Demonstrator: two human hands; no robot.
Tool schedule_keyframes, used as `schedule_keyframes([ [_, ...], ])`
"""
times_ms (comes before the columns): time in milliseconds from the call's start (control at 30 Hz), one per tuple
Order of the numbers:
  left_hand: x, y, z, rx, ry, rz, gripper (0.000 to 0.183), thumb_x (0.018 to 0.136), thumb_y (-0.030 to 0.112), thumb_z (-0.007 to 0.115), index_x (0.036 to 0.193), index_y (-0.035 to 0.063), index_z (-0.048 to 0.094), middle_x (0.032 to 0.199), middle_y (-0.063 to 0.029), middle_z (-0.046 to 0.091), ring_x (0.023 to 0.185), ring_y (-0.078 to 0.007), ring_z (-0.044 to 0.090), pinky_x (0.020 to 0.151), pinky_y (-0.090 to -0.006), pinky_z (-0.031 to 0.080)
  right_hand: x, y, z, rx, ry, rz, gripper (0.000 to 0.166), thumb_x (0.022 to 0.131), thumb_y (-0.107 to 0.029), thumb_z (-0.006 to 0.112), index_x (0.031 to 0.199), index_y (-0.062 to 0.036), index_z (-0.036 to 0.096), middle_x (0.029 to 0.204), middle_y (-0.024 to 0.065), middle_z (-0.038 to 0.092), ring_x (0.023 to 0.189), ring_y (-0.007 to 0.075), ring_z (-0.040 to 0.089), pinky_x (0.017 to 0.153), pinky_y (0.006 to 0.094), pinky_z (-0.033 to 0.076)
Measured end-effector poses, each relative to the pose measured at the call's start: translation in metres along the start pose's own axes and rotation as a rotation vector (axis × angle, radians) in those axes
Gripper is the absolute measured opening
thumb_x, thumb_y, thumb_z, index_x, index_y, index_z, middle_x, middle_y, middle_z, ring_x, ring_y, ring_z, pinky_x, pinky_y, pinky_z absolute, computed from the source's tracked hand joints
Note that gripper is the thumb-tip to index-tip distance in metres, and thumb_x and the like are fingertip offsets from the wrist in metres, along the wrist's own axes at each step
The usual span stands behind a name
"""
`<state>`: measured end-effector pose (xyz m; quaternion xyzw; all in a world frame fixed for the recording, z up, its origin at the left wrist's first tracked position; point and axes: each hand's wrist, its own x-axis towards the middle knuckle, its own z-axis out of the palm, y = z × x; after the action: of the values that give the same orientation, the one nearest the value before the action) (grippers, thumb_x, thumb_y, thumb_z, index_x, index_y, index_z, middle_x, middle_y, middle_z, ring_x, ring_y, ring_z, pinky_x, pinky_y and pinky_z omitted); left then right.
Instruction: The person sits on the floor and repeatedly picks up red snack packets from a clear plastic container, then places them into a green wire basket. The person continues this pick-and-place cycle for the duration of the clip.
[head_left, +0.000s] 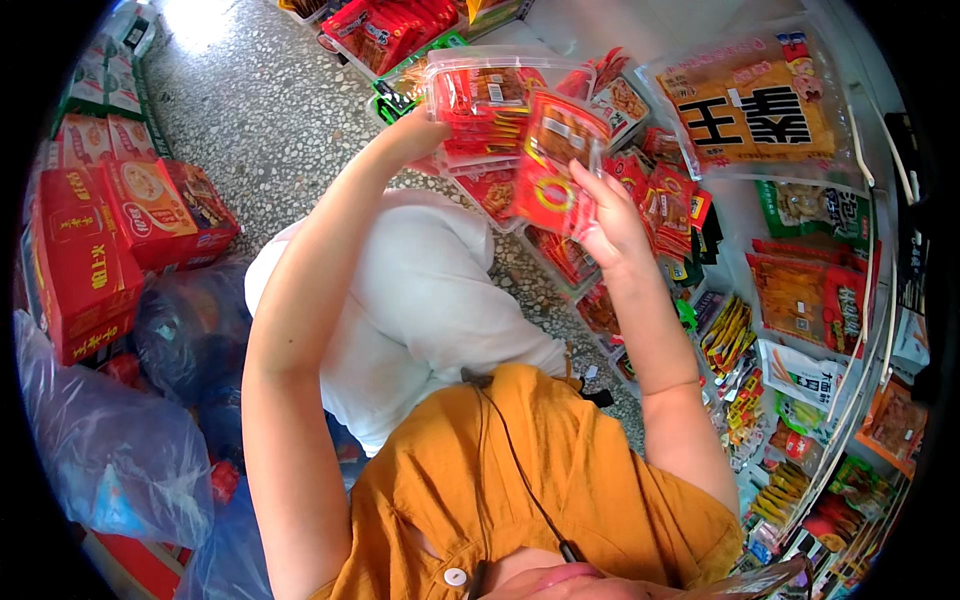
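Note:
My left hand (427, 142) grips the left side of a clear plastic box (480, 161), tilted and filled with stacked red snack packets. Between my right thumb and fingers is a red snack packet (562, 165) with a see-through window showing brown food; my right hand (607, 217) holds it beside the box's right side. Beneath and beside the box, more open clear containers of red packets (559, 255) stand along the floor. Loose red packets (664, 206) lie just right of my right hand.
Shelves with wire rails (862, 300) and many snack bags curve along the right. A large bag of flat orange snacks (750, 105) lies at the upper right. Red cartons (82, 262) and blue plastic bags (112, 442) stand at the left on the speckled floor (277, 97).

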<state>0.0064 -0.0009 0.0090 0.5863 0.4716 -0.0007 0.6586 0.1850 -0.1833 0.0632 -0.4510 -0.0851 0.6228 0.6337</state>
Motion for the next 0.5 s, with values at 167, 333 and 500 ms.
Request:
schedule_keyframes([
  [167,-0.016,0.012,0.005,-0.037,0.006,0.051,0.033,0.087,0.02,0.046,0.119,0.0119,0.049,0.097,-0.0062,0.061,0.076,-0.0173,0.064,0.064,-0.0327,0.056,0.061,0.027,0.026,0.12,0.068,-0.127,0.027,0.089,-0.012,0.05,0.112,0.0034,0.048,0.111,0.0162,0.056,0.103,0.0261,0.056,0.092,0.0425,0.045],
  [333,0.0,0.001,0.0,-0.009,0.034,-0.002,0.043,0.081,0.014,0.049,0.123,0.0093,0.045,0.1,-0.0135,0.062,0.081,-0.0261,0.064,0.055,-0.0353,0.057,0.091,0.036,0.048,0.355,-0.037,-0.042,0.036,0.092,-0.023,0.042,0.111,0.0065,0.046,0.116,0.0198,0.052,0.112,0.0283,0.05,0.097,0.0437,0.039],
  [500,0.003,-0.001,0.001,0.009,0.051,0.013,0.037,0.085,0.018,0.047,0.121,0.0099,0.047,0.101,-0.0097,0.06,0.077,-0.0215,0.064,0.06,-0.0338,0.056,0.093,0.026,0.039,0.11,-0.17,0.133,0.045,0.095,-0.035,0.032,0.11,0.0048,0.048,0.116,0.0207,0.054,0.105,0.0262,0.056,0.089,0.036,0.047],
])
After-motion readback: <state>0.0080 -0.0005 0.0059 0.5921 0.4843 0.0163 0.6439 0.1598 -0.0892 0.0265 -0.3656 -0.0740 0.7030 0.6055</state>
